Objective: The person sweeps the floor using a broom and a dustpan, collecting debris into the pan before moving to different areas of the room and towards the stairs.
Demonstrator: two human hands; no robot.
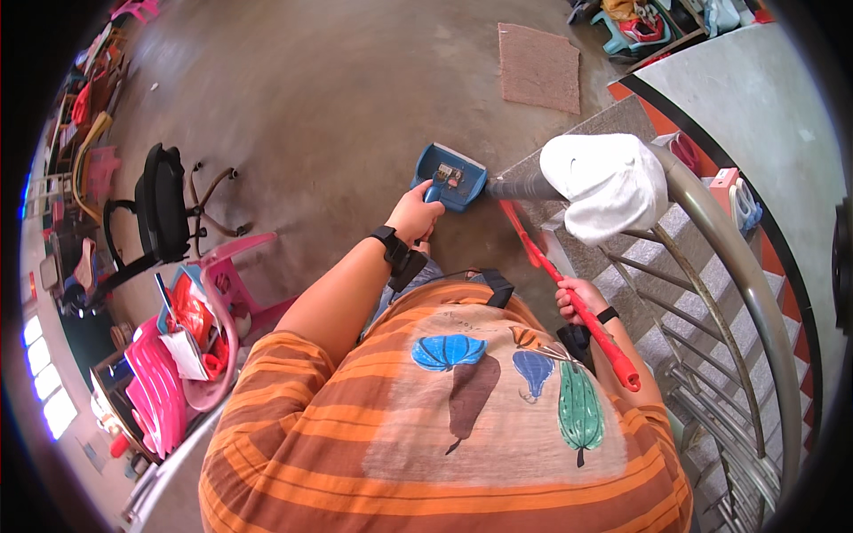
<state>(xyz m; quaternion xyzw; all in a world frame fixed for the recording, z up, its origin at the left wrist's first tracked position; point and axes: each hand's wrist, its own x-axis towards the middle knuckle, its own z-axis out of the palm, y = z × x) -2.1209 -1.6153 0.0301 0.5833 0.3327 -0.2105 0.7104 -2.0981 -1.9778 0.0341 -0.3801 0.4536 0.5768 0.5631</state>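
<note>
My left hand [414,215] is closed around the short handle of a blue dustpan [429,163]. Small bits of debris [451,176] lie in the pan, which is low over the floor; whether it touches cannot be told. On the other side, my right hand [579,300] grips a long red broom handle [607,342]. The stick slants from beside my body forward and left toward the dustpan. Its far end is partly hidden near the stair post, so the bristles do not show.
A metal stair railing [751,244] with a white cap [604,182] on it stands close at my right, beside grey steps [711,293]. Pink plastic chairs [227,293] and a black office chair [164,204] are at left. A mat [539,68] lies ahead.
</note>
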